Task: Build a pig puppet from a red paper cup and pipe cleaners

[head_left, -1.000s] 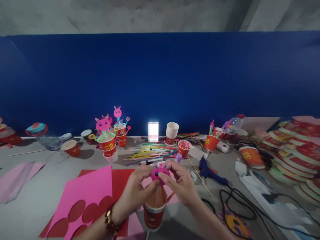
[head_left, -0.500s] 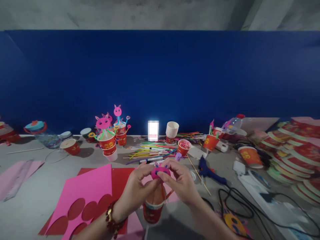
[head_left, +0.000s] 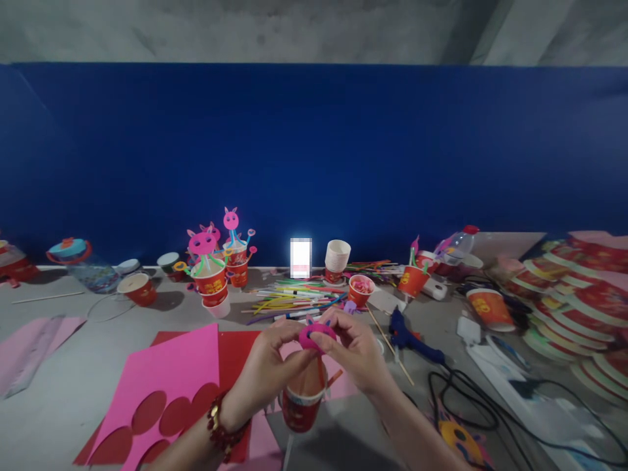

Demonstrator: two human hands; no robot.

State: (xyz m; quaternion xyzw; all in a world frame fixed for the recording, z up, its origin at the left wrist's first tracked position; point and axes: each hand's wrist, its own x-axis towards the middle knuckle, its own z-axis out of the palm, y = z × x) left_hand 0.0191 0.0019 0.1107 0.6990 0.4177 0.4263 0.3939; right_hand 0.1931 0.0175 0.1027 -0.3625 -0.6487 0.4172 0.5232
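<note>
Between my two hands is a small pink paper face with ears and dark eyes. My left hand pinches its left side between thumb and fingers. On the right side my right hand grips it, the thumb pressed on its front. Just below hangs a red paper cup with orange-red strips rising from its mouth towards the face. A thin pale stick shows under the cup. How the face joins the strips is hidden by my fingers.
Pink sheet with round cut-outs lies left on red paper. Finished cup figures stand behind it. Markers and pipe-cleaner-like sticks lie in the middle. A blue glue gun, its cable, a power strip and stacked cups are right.
Both hands stay on the pink face, which has tilted and shifted slightly right. The cup below has moved a little up and right with it.
</note>
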